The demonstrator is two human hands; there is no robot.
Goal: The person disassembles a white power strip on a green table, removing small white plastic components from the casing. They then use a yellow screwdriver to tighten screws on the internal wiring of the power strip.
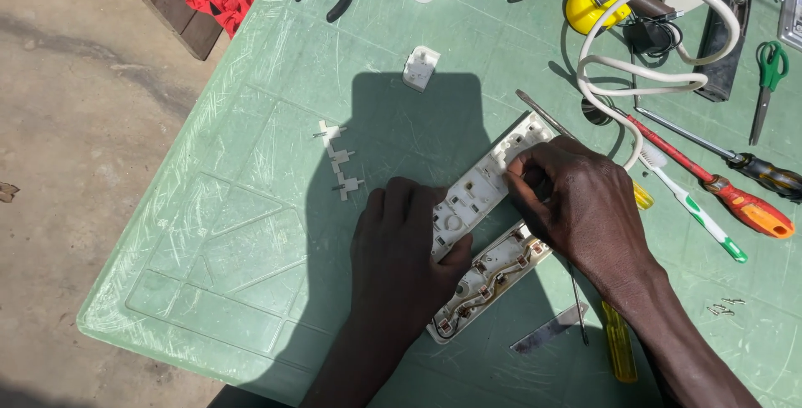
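- The left hand point(401, 249) lies flat on the near end of the white cover point(480, 195) of an opened power strip. Its fingers are spread a little and press the cover down on the green bench point(234, 233).
- The right hand point(576, 203) is at the far end of the same cover. Its fingertips are bent together and seem to pinch or push a small part there; what exactly they hold I cannot tell.
- The base half point(493, 274), with its metal strips and wires open to view, lies just beside the cover, partly under it.
- Small white pieces point(338, 162) lie apart to the left, and tiny screws point(725, 308) near the right edge.
- Risk, in my judgement: if the right hand pushes too hard, the cover may slip or a plastic clip may break.
- The loose screws could roll off the bench if an arm touches them.
- The flat metal blade point(550, 330) near the right forearm could scratch the skin.
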